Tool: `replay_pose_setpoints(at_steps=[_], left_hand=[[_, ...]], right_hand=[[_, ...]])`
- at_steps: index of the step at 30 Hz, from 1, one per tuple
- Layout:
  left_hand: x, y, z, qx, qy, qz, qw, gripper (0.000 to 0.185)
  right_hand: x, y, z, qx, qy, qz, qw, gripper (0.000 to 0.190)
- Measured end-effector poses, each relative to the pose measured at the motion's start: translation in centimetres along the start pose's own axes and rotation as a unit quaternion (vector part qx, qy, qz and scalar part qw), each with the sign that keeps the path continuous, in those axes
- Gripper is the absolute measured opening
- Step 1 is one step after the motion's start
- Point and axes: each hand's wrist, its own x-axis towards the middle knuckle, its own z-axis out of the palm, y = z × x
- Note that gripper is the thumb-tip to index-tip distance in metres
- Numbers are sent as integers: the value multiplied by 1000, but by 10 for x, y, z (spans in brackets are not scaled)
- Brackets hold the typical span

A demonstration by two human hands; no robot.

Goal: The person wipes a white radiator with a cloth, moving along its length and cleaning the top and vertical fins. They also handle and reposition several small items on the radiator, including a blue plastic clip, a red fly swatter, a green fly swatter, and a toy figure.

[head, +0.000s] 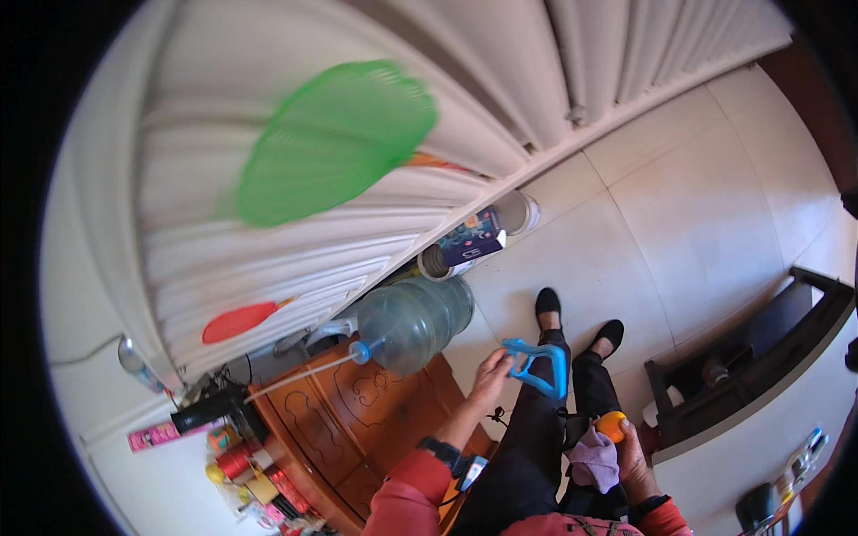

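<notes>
My left hand (495, 372) grips one end of a blue plastic frame (555, 372) with a handle-like opening, held above my left leg. An orange fruit (610, 427) and a crumpled light purple cloth (595, 462) are in my right hand (631, 459), close to my waist. The fingers of that hand are partly hidden by the fruit and cloth. Left of the blue frame, a large translucent water bottle (415, 321) has a blue cap (360, 352), from which a pale tube (301, 376) runs to a black device (208, 412).
A carved wooden cabinet (362, 409) bears assorted small items at left. Behind the bottle stand cans and a dark printed box (472, 236), along a white pleated panel (281, 254). A blurred green mesh paddle (338, 141) and a red one (238, 323) show against it. A white-topped table (751, 442) is at right.
</notes>
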Motion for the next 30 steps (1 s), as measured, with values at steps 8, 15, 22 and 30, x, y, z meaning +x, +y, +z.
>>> replay_pose_setpoints(at_steps=[8,15,22,30], left_hand=[[-87,12,-162,-245,141,63,957,46],[-102,1,-256,-363,130,160,909,44],[-76,-35,-301,-508,-27,215,834,43],[-46,-60,-322,-538,43,180,823,27]], right_hand=[[-7,-2,23,-108,20,63,992,67],[5,45,48,-143,30,133,980,66],[29,92,88,-174,22,173,969,67],[39,127,124,-235,13,149,960,66]])
